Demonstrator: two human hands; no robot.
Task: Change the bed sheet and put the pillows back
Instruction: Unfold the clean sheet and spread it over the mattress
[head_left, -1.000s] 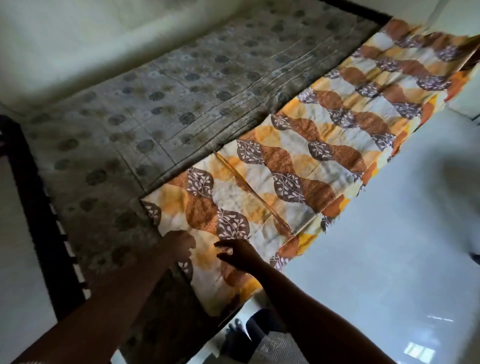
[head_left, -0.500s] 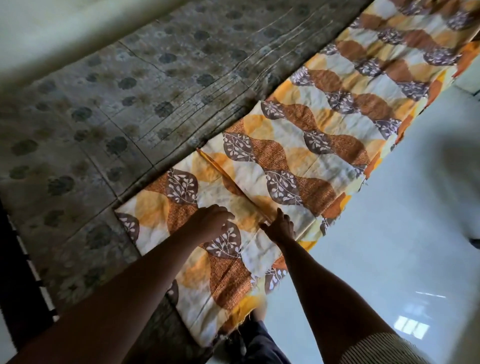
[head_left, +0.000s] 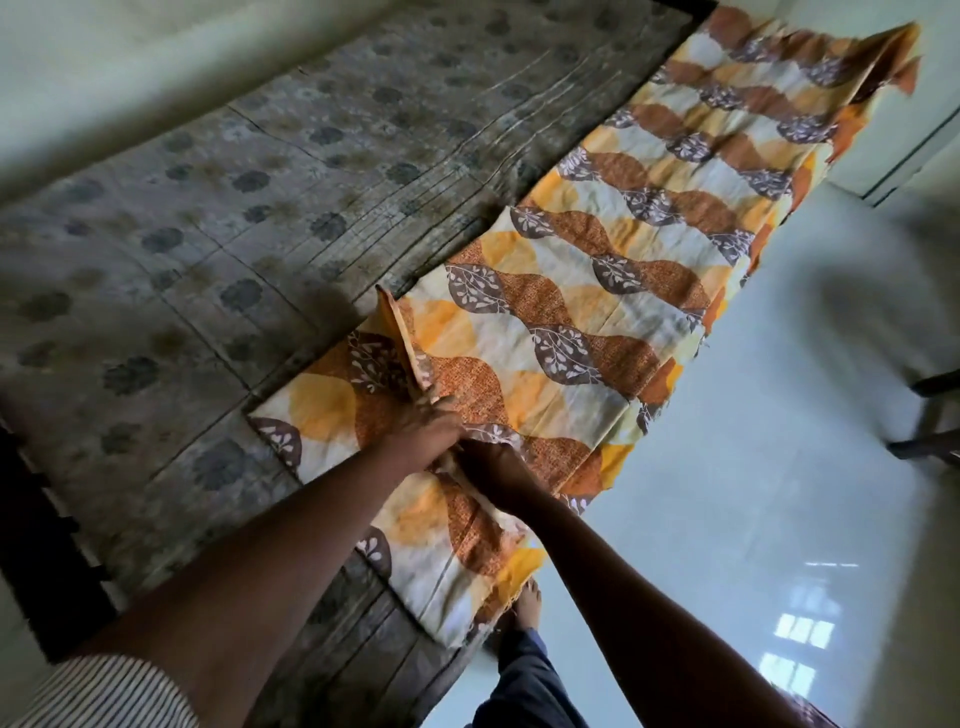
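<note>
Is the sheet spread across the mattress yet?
No, folded: the sheet covers only a strip along one edge; the mattress is mostly bare.

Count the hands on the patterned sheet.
2. The left hand grips a raised fold of the sheet; the right hand holds the same fold just beside it.

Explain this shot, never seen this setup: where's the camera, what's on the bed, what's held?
No machine here: a person works bare-handed, and the one camera sits on their head, looking forward and down, so both arms enter from the bottom. The left hand and right hand meet on a folded orange-and-brown leaf-print sheet, laid as a long strip along the floor-side edge of a bare grey mattress. Both hands grip a raised fold of that sheet. The glossy white floor is on the right.
</note>
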